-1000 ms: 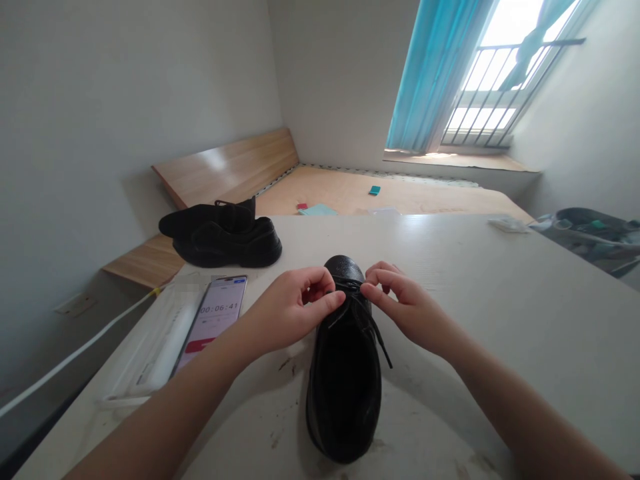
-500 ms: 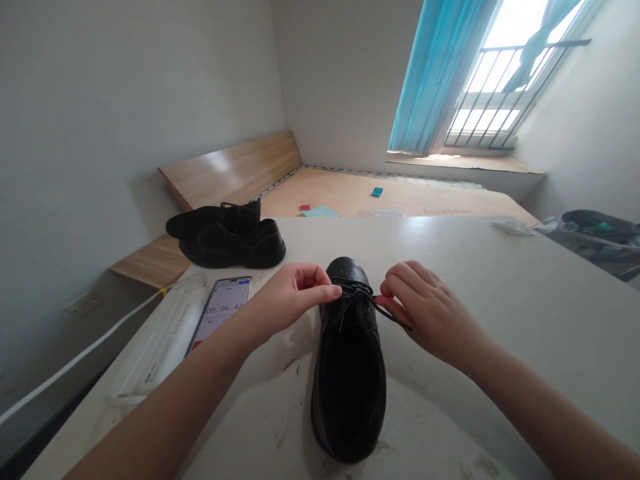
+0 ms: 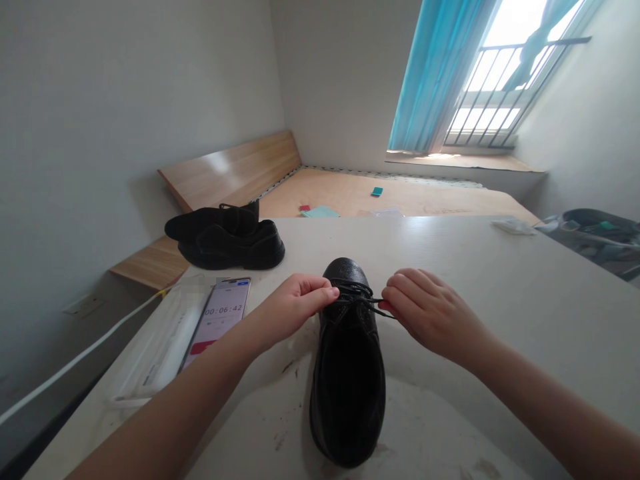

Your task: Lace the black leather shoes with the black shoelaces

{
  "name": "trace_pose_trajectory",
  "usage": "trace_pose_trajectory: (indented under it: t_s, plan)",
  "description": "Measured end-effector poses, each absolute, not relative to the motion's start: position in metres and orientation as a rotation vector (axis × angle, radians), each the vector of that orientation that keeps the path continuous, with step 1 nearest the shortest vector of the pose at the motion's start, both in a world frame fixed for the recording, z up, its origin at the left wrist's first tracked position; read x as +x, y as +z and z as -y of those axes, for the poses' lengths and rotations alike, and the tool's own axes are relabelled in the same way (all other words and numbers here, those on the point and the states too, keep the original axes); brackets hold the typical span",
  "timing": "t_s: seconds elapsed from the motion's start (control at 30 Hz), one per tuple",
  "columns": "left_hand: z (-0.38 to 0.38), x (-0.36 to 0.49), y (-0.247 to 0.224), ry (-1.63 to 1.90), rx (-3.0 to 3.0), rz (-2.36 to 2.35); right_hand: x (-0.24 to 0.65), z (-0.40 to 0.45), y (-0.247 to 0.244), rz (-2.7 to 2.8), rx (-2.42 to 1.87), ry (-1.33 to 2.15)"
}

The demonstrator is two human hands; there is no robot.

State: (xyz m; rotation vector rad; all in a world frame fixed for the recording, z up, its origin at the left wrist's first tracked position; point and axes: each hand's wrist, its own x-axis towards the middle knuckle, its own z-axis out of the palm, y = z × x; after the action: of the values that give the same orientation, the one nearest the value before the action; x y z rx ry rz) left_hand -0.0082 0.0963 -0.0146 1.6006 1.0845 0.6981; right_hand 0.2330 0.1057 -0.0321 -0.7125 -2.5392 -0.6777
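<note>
Black shoelaces (image 3: 358, 300) between left fingers (image 3: 321, 299) and right fingers (image 3: 399, 293)

black shoe (image 3: 348, 373) on table (image 3: 445, 247) | left hand (image 3: 297, 303) — pinching laces (image 3: 356, 289) | right hand (image 3: 427, 310) — holding laces taut

- Phone (image 3: 223, 310), timer at 00:06:42: left of your left hand (image 3: 291, 305).
- White cable (image 3: 86, 360): farther left.
- Black shoes (image 3: 233, 245), two: beyond your left hand.
- Crumpled plastic (image 3: 513, 227): beyond your right hand (image 3: 425, 310), rightward.
- Blue curtain (image 3: 427, 80): well beyond your right hand.
- Teal item (image 3: 377, 192): beyond, between both.
</note>
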Motion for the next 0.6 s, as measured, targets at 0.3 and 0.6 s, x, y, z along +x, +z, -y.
trace_pose_trajectory:
  t_s: [0.3, 0.6]
  plan:
    - [-0.104, -0.009, -0.018, 0.668, 1.544, -1.145, 0.23, -0.102, -0.037, 2.515, -0.836, -0.445]
    - [-0.11, -0.002, -0.029, 0.735, 1.491, -1.192, 0.196, 0.002, -0.046, 2.16, -0.986, -0.154]
